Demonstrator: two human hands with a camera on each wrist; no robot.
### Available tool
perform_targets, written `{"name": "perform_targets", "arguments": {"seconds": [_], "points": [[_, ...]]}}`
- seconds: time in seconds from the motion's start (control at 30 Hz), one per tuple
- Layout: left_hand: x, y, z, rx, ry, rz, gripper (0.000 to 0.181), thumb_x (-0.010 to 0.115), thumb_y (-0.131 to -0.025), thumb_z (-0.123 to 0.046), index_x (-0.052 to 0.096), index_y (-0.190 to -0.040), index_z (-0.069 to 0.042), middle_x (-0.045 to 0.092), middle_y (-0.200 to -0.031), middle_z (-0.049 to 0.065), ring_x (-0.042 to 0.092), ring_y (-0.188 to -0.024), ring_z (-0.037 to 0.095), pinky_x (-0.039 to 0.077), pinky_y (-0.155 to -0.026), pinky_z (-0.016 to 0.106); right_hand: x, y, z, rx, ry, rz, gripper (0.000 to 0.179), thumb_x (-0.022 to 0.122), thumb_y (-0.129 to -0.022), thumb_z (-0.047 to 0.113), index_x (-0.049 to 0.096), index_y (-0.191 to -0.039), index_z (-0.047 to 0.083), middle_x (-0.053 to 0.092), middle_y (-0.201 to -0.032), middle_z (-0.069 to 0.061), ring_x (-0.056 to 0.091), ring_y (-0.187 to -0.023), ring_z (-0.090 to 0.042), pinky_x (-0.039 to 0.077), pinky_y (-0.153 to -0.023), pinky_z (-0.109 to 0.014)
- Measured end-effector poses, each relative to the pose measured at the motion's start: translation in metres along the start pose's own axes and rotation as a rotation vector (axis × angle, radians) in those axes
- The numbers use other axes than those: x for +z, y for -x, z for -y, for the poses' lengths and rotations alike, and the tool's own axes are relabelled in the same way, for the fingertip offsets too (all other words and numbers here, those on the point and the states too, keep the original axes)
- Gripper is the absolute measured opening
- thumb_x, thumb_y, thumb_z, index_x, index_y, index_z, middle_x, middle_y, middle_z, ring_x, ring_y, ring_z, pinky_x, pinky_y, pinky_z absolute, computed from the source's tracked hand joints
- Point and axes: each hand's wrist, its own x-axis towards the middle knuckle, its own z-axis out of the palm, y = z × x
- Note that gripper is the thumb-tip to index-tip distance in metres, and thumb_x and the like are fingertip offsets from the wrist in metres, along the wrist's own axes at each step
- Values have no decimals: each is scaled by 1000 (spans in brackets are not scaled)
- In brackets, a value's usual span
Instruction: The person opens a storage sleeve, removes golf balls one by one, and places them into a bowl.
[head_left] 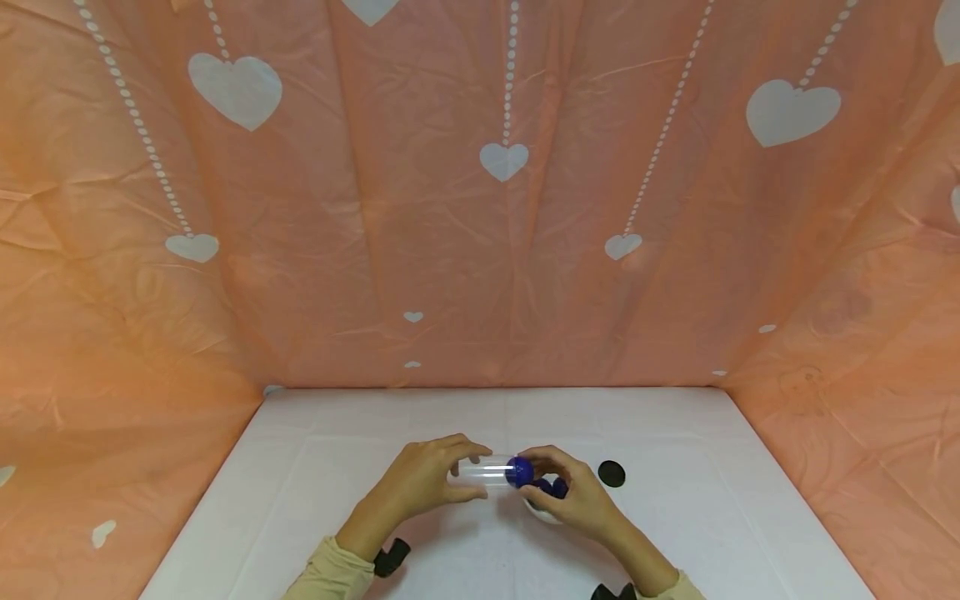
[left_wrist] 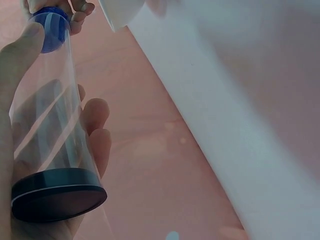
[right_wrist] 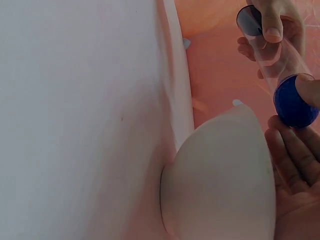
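Lying sideways in my left hand is a clear plastic tube, gripped between thumb and fingers. A black cap covers the tube's left end. At the opposite, open end sits a blue ball, which my right hand pinches between thumb and fingers. Part of this ball appears to be inside the tube's mouth. Below the right hand stands a white bowl. More blue balls lie in it, partly hidden by that hand.
A flat black disc lies on the white table, right of the bowl. Orange sheeting printed with white hearts encloses the table's back and sides. Black straps sit at the wrists.
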Motion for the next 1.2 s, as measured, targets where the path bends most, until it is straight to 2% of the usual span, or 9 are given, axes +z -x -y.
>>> {"name": "perform_targets", "arguments": {"seconds": [0.3,0.5,0.77,0.83,1.07,1.2], "points": [[0,2,2,6,18,-21,52,89,-87,-49,76,-130,-23,74,-105,-11,63,-76,2,50,-64,22,-5,3,-1,39,50,-12,38,83,-97,14,69,-132,17,77,-114,2,73,-101,-12,59,-93,-41],[2,4,4,-2,34,-23,51,89,-87,-47,76,-131,-25,75,-107,-10,64,-79,0,51,-65,22,-12,4,-1,25,109,-30,38,83,-96,13,70,-130,16,77,-112,3,71,-100,-11,58,-94,-38],[3,7,6,-13,53,-23,52,91,-86,-45,75,-132,-27,75,-107,-9,62,-78,1,50,-65,22,-22,8,-2,43,197,-47,39,85,-94,17,70,-130,15,76,-111,6,69,-100,-10,60,-91,-44],[4,8,6,-15,48,-22,52,91,-86,-45,75,-132,-27,75,-107,-10,62,-77,1,50,-65,22,-25,9,-2,46,221,-53,40,86,-93,17,70,-130,15,75,-111,7,69,-99,-9,60,-91,-43],[6,9,7,-9,34,-27,52,90,-86,-46,75,-132,-27,75,-108,-10,62,-79,0,49,-65,22,-30,12,-7,-11,310,-110,45,91,-87,12,72,-127,17,74,-103,12,73,-89,-21,59,-84,-38],[6,10,7,-14,43,-21,52,90,-86,-45,75,-132,-27,75,-108,-9,62,-78,1,49,-65,22,-32,12,-10,-38,346,-134,45,92,-85,10,73,-125,16,73,-102,12,71,-89,-21,57,-83,-33]]}}
